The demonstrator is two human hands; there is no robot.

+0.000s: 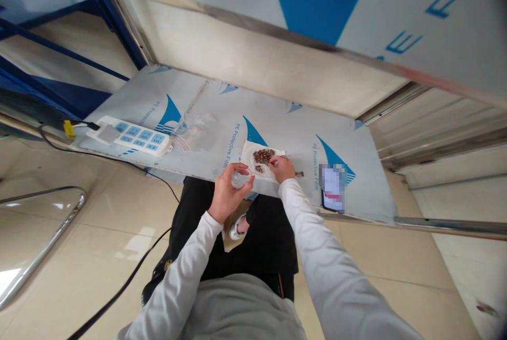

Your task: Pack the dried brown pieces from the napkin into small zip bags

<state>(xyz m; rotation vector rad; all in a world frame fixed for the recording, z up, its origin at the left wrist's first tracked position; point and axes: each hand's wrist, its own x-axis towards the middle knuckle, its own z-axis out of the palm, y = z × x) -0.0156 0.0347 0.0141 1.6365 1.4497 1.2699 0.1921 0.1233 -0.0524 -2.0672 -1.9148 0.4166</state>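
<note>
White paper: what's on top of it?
The white paper holds a heap of small brown pieces, plus a separate smaller group. The right hand hides part of the paper's right side; what lies beneath it cannot be seen.

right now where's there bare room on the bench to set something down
Bare: behind the white paper, up to the back panel; and between the phone and the right edge of the bench. Crowded: front middle, with the left hand, its clear cup, the right hand and brown pieces; left end, with power strip and clear plastic.
</note>
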